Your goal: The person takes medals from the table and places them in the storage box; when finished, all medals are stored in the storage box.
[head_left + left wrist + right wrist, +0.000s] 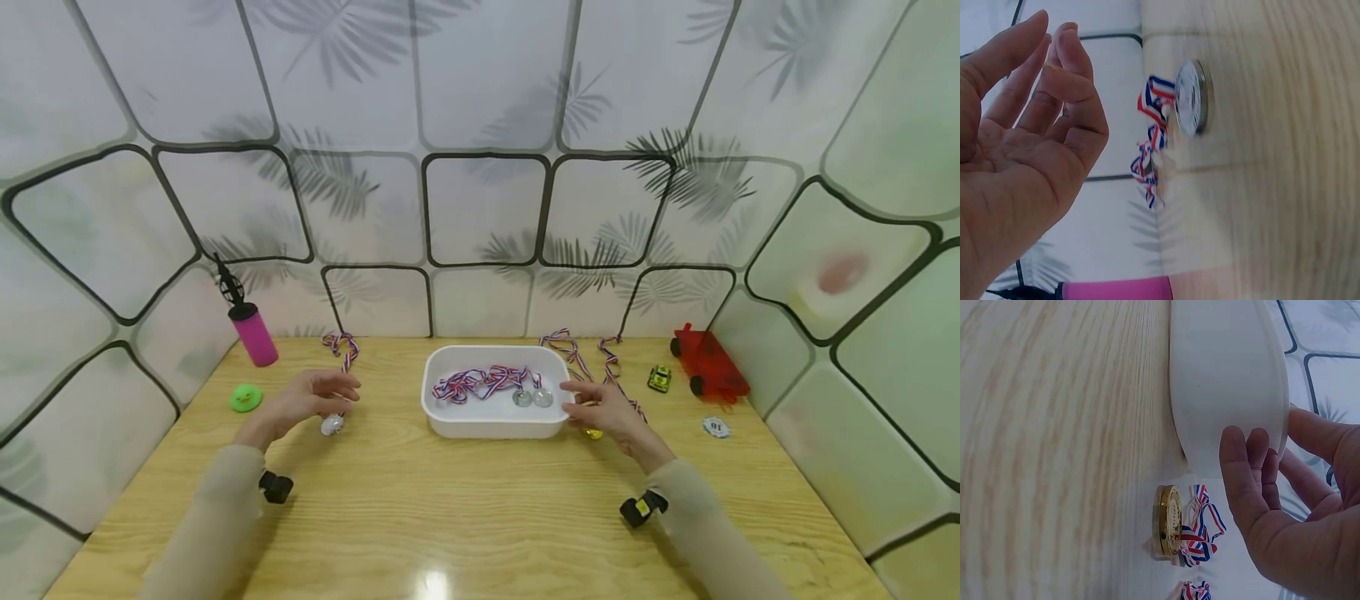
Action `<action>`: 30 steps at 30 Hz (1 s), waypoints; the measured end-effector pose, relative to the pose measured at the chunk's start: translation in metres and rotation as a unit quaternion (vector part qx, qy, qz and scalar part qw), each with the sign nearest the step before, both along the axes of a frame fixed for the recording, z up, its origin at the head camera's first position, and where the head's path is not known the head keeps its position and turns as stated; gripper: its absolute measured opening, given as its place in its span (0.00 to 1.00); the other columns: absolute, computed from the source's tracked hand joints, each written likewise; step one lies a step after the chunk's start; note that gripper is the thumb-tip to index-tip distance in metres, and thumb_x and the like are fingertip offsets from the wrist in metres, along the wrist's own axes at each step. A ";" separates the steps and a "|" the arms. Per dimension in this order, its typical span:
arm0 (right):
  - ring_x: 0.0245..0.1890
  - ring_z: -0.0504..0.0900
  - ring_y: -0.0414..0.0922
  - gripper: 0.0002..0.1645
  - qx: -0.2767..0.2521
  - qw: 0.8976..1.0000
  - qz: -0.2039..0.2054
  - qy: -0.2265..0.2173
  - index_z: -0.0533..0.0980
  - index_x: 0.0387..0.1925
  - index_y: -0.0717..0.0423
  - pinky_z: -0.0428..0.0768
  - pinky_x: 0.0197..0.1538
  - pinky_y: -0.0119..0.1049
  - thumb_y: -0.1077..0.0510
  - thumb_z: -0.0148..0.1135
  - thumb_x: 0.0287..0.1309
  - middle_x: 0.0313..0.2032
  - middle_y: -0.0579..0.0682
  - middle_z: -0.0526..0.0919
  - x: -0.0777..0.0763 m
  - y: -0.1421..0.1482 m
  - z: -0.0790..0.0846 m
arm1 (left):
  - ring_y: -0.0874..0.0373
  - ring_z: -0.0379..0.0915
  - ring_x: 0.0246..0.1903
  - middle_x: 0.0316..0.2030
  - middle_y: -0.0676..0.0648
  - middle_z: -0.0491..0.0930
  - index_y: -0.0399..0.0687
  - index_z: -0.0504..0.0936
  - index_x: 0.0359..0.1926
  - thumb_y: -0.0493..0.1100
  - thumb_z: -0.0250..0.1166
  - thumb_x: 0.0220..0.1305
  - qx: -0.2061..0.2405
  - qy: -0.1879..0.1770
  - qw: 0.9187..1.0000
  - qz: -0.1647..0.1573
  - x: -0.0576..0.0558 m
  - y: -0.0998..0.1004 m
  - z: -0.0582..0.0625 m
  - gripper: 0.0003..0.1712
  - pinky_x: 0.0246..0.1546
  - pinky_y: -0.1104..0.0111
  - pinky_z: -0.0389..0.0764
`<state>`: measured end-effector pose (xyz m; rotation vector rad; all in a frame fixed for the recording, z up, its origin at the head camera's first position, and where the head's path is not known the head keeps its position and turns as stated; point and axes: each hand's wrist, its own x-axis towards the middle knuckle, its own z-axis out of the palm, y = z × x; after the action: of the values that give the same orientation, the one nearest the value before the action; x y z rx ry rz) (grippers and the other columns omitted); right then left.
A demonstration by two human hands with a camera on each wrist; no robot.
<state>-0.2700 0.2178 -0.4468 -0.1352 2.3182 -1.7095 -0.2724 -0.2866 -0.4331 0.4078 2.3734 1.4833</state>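
Observation:
My left hand (311,398) hovers over a silver medal (332,425) at the left, its fingers loosely bent around nothing. In the left wrist view that medal (1191,98) lies on the table, its red, white and blue ribbon (1150,150) trailing behind. A white plastic tray (491,429) stands in the middle, holding two silver medals (532,398) with striped ribbons. My right hand (606,412) pinches the tray's right end, some fingers against the outer wall and another reaching behind the rim. Below that hand lies a gold medal (1169,520) with its ribbon.
Ribbons (611,367) stretch back behind my right hand. Farther right are a yellow toy car (660,378), a red wheeled toy (711,364) and a round chip (716,427). On the left stand a pink cylinder (256,340) with a black top and a green duck (245,397).

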 end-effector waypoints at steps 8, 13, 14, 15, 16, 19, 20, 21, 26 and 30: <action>0.35 0.82 0.43 0.31 0.004 1.000 -0.006 -0.002 0.69 0.65 0.65 0.86 0.45 0.39 0.63 0.64 0.62 0.39 0.53 0.73 0.000 0.000 0.001 | 0.61 0.77 0.42 0.54 0.31 0.77 0.30 0.73 0.59 0.36 0.63 0.65 -0.029 -0.002 1.000 -0.007 0.004 -0.016 -0.003 0.23 0.37 0.63 0.79; 0.35 0.81 0.42 0.31 0.005 1.000 -0.005 -0.003 0.69 0.65 0.66 0.85 0.45 0.39 0.63 0.64 0.62 0.39 0.54 0.73 0.001 0.000 0.001 | 0.59 0.75 0.36 0.49 0.34 0.79 0.32 0.77 0.54 0.34 0.65 0.62 -0.044 -0.017 0.999 0.002 0.006 -0.021 -0.008 0.20 0.34 0.65 0.78; 0.35 0.81 0.42 0.31 0.005 1.000 -0.003 -0.001 0.68 0.65 0.66 0.85 0.45 0.39 0.63 0.64 0.62 0.39 0.54 0.73 0.001 0.000 0.001 | 0.59 0.75 0.36 0.48 0.34 0.80 0.32 0.77 0.54 0.33 0.65 0.62 -0.046 -0.020 0.999 0.003 0.006 -0.022 -0.009 0.20 0.34 0.65 0.77; 0.35 0.81 0.42 0.31 0.004 1.000 -0.004 0.000 0.68 0.65 0.67 0.85 0.45 0.39 0.63 0.64 0.62 0.39 0.54 0.72 0.001 -0.001 0.001 | 0.58 0.75 0.36 0.48 0.35 0.80 0.32 0.77 0.54 0.33 0.65 0.61 -0.050 -0.022 0.999 0.005 0.006 -0.023 -0.010 0.20 0.35 0.64 0.78; 0.35 0.81 0.42 0.31 0.005 1.000 -0.002 0.002 0.68 0.66 0.67 0.85 0.45 0.39 0.63 0.63 0.63 0.40 0.54 0.73 0.001 -0.001 0.001 | 0.58 0.75 0.37 0.48 0.36 0.80 0.32 0.77 0.54 0.32 0.65 0.60 -0.054 -0.023 0.998 0.006 0.005 -0.023 -0.011 0.20 0.35 0.64 0.78; 0.36 0.80 0.41 0.32 0.005 1.000 -0.001 0.005 0.67 0.66 0.67 0.86 0.45 0.40 0.63 0.63 0.63 0.39 0.53 0.72 0.002 -0.001 0.001 | 0.56 0.75 0.38 0.48 0.37 0.80 0.32 0.78 0.54 0.32 0.65 0.59 -0.070 -0.022 0.997 0.010 0.003 -0.025 -0.013 0.21 0.36 0.64 0.79; 0.36 0.80 0.41 0.32 0.006 1.000 -0.001 0.006 0.67 0.66 0.67 0.86 0.45 0.40 0.63 0.64 0.63 0.40 0.53 0.73 0.002 -0.001 0.001 | 0.56 0.74 0.39 0.48 0.37 0.80 0.32 0.78 0.54 0.32 0.66 0.58 -0.073 -0.021 0.997 0.010 0.002 -0.026 -0.013 0.21 0.36 0.65 0.79; 0.36 0.80 0.41 0.32 0.007 1.000 -0.002 0.005 0.68 0.66 0.67 0.86 0.45 0.40 0.63 0.64 0.63 0.40 0.53 0.73 0.002 -0.001 0.001 | 0.56 0.74 0.39 0.47 0.37 0.80 0.32 0.78 0.54 0.32 0.66 0.58 -0.076 -0.020 0.997 0.012 0.002 -0.026 -0.014 0.21 0.36 0.65 0.78; 0.36 0.81 0.41 0.31 0.013 1.000 -0.003 0.003 0.68 0.65 0.67 0.85 0.46 0.41 0.63 0.64 0.62 0.39 0.53 0.73 0.002 -0.001 0.002 | 0.56 0.73 0.38 0.47 0.37 0.79 0.31 0.78 0.53 0.31 0.68 0.56 -0.075 -0.019 0.997 0.005 0.003 -0.027 -0.014 0.22 0.34 0.67 0.77; 0.36 0.82 0.42 0.31 0.014 1.000 -0.004 -0.001 0.68 0.66 0.67 0.85 0.46 0.41 0.62 0.64 0.63 0.40 0.54 0.73 0.002 -0.001 0.003 | 0.55 0.75 0.41 0.49 0.36 0.79 0.32 0.78 0.54 0.34 0.70 0.56 -0.081 -0.020 0.997 -0.008 0.002 -0.026 -0.016 0.24 0.33 0.67 0.78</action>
<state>-0.2685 0.2173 -0.4438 -0.1187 2.3431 -1.6787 -0.2708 -0.3123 -0.4486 0.3533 2.4310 1.2696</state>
